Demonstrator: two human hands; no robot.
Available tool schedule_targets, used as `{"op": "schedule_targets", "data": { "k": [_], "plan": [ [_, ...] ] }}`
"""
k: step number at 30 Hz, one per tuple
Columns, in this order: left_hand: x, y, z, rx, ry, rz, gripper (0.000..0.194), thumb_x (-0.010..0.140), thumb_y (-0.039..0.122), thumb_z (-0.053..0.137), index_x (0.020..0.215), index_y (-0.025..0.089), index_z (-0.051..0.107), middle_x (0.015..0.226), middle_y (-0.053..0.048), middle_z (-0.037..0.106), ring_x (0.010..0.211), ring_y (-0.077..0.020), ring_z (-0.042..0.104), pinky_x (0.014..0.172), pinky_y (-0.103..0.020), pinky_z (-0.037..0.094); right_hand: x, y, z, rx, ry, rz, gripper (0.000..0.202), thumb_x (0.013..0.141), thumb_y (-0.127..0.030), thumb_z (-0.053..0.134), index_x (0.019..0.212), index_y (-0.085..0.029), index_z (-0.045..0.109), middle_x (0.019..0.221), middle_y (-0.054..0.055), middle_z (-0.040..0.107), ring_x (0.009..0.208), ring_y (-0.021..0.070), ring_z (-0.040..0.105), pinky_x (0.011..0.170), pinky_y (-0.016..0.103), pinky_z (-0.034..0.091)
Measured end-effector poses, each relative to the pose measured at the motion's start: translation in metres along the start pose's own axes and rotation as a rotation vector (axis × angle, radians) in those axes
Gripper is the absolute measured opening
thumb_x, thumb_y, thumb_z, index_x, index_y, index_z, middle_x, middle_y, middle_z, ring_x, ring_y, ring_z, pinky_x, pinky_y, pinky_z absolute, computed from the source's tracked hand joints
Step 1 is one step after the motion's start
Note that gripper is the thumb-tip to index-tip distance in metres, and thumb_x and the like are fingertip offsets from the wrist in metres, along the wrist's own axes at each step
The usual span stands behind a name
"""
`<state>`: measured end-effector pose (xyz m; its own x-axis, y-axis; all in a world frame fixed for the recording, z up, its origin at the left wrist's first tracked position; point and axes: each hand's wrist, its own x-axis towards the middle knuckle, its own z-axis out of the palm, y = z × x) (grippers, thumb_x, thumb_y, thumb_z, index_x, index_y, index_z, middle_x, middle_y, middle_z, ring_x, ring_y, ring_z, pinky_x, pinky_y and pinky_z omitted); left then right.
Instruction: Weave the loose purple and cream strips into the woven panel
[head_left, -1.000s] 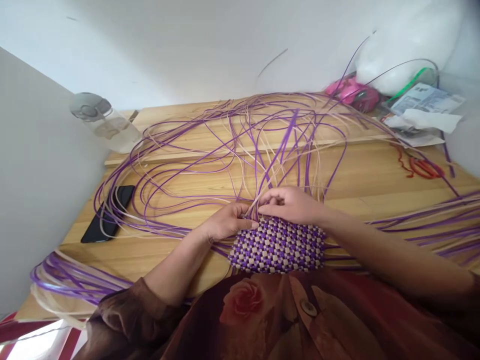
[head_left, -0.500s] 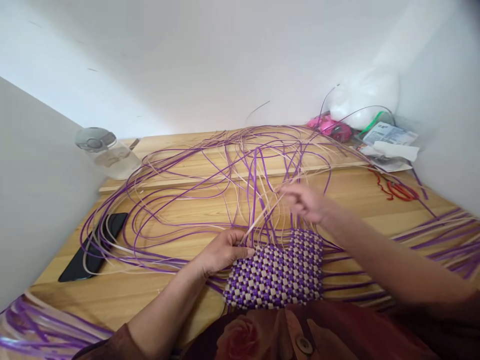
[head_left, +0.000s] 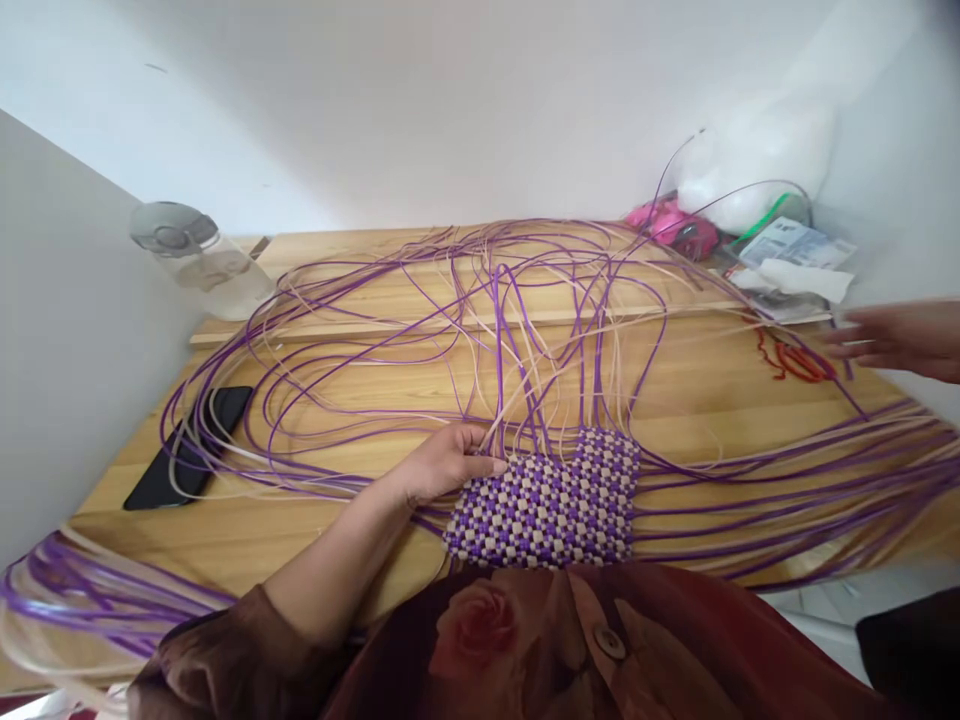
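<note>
A checkered woven piece (head_left: 551, 508) of purple and beige plastic strips lies at the table's near edge, against my shirt. My left hand (head_left: 448, 462) pinches its upper left edge, thumb on top, where beige and purple strips come out. Loose strips (head_left: 500, 345) rise from the weave's top edge, one purple strip bent into a tall narrow loop. Far to the right, my right hand (head_left: 900, 340) is slightly blurred, its fingers stretched out and apart. It is above the table's right side, near the orange-red cord, and I see no strip clearly in it.
A black phone (head_left: 191, 450) lies under strips on the left, with a clear bottle (head_left: 202, 260) behind it. At back right are a white plastic bag (head_left: 757, 165), a pink item (head_left: 675, 228), papers (head_left: 799, 250) and an orange-red cord (head_left: 802, 360). Strip bundles spread both ways.
My right hand has moved from above the weave out to the far right, and its fingers have opened. My left hand keeps its pinch on the weave. The view has shifted slightly.
</note>
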<state>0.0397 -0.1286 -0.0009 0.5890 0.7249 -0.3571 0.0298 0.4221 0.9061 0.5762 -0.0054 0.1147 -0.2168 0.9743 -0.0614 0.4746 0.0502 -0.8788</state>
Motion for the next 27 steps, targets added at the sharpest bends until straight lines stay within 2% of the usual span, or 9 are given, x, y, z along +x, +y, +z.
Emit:
{"op": "schedule_targets", "data": {
  "k": [2, 4, 6, 7, 9, 12, 17, 23, 27],
  "plan": [
    [0.0, 0.0, -0.002, 0.038, -0.012, 0.014, 0.03, 0.07, 0.035, 0.077, 0.087, 0.011, 0.07, 0.083, -0.005, 0.068, 0.073, -0.0149, 0.059, 0.072, -0.026, 0.044, 0.011, -0.002, 0.048, -0.126, -0.061, -0.021, 0.036, 0.081, -0.034, 0.069, 0.048, -0.022, 0.061, 0.04, -0.001, 0.055, 0.03, 0.0066, 0.051, 0.031, 0.011, 0.026],
    [0.001, -0.001, -0.003, 0.062, -0.025, 0.024, 0.033, 0.07, 0.036, 0.077, 0.09, 0.011, 0.07, 0.085, -0.007, 0.069, 0.076, -0.0167, 0.061, 0.074, -0.027, 0.045, 0.015, -0.023, 0.104, -0.189, -0.038, -0.097, 0.028, 0.071, -0.023, 0.079, 0.049, -0.024, 0.061, 0.036, -0.006, 0.047, 0.029, 0.0052, 0.039, 0.026, 0.014, 0.022],
    [0.001, -0.001, -0.004, 0.067, -0.03, 0.025, 0.033, 0.071, 0.035, 0.076, 0.092, 0.011, 0.07, 0.085, -0.007, 0.069, 0.076, -0.0167, 0.061, 0.073, -0.028, 0.045, 0.007, -0.055, 0.164, -0.349, 0.017, -0.244, 0.005, 0.078, -0.024, 0.073, 0.073, -0.025, 0.072, 0.056, -0.001, 0.062, 0.047, 0.0105, 0.052, 0.039, 0.02, 0.038],
    [0.001, -0.002, -0.004, 0.069, -0.028, 0.028, 0.032, 0.071, 0.035, 0.076, 0.091, 0.011, 0.07, 0.084, -0.006, 0.069, 0.075, -0.0158, 0.061, 0.073, -0.027, 0.044, 0.001, -0.07, 0.194, -0.381, -0.044, -0.285, 0.009, 0.081, -0.026, 0.069, 0.087, -0.024, 0.075, 0.073, 0.001, 0.07, 0.062, 0.0139, 0.06, 0.053, 0.024, 0.046],
    [0.001, -0.002, -0.004, 0.069, -0.015, 0.048, 0.028, 0.07, 0.032, 0.076, 0.088, 0.012, 0.069, 0.082, -0.004, 0.067, 0.072, -0.0137, 0.058, 0.072, -0.026, 0.043, -0.012, -0.096, 0.248, -0.38, -0.212, -0.34, 0.02, 0.081, -0.03, 0.069, 0.1, -0.026, 0.075, 0.093, 0.001, 0.074, 0.081, 0.017, 0.065, 0.076, 0.028, 0.049],
    [0.002, -0.002, -0.003, 0.06, -0.008, 0.082, 0.025, 0.07, 0.029, 0.077, 0.087, 0.012, 0.068, 0.08, -0.001, 0.065, 0.071, -0.0121, 0.056, 0.074, -0.025, 0.041, -0.019, -0.11, 0.305, -0.339, -0.452, -0.427, 0.027, 0.089, -0.029, 0.056, 0.111, -0.024, 0.071, 0.103, 0.003, 0.072, 0.089, 0.0181, 0.064, 0.082, 0.03, 0.043],
    [0.004, -0.005, -0.003, 0.045, 0.018, 0.105, 0.027, 0.066, 0.032, 0.079, 0.079, 0.012, 0.066, 0.072, 0.001, 0.059, 0.066, -0.0107, 0.051, 0.07, -0.025, 0.039, -0.005, -0.096, 0.339, -0.275, -0.486, -0.352, 0.024, 0.089, -0.029, 0.052, 0.084, -0.018, 0.072, 0.076, 0.002, 0.068, 0.071, 0.0147, 0.058, 0.069, 0.028, 0.041],
    [0.003, -0.004, -0.001, 0.06, 0.074, 0.076, 0.027, 0.065, 0.033, 0.08, 0.076, 0.012, 0.067, 0.068, 0.002, 0.059, 0.063, -0.0106, 0.049, 0.066, -0.025, 0.038, 0.007, -0.085, 0.357, 0.196, -0.538, 0.057, 0.023, 0.074, -0.029, 0.07, 0.091, -0.014, 0.068, 0.077, 0.002, 0.068, 0.067, 0.012, 0.057, 0.062, 0.023, 0.044],
    [0.001, -0.001, 0.004, 0.06, 0.09, 0.091, 0.026, 0.067, 0.033, 0.078, 0.079, 0.012, 0.07, 0.073, -0.001, 0.064, 0.068, -0.0132, 0.054, 0.07, -0.026, 0.04, 0.014, -0.094, 0.361, 0.245, -0.507, 0.046, 0.034, 0.081, -0.041, 0.065, 0.103, -0.016, 0.067, 0.078, 0.001, 0.065, 0.052, 0.006, 0.047, 0.048, 0.02, 0.035]
  ]
}}
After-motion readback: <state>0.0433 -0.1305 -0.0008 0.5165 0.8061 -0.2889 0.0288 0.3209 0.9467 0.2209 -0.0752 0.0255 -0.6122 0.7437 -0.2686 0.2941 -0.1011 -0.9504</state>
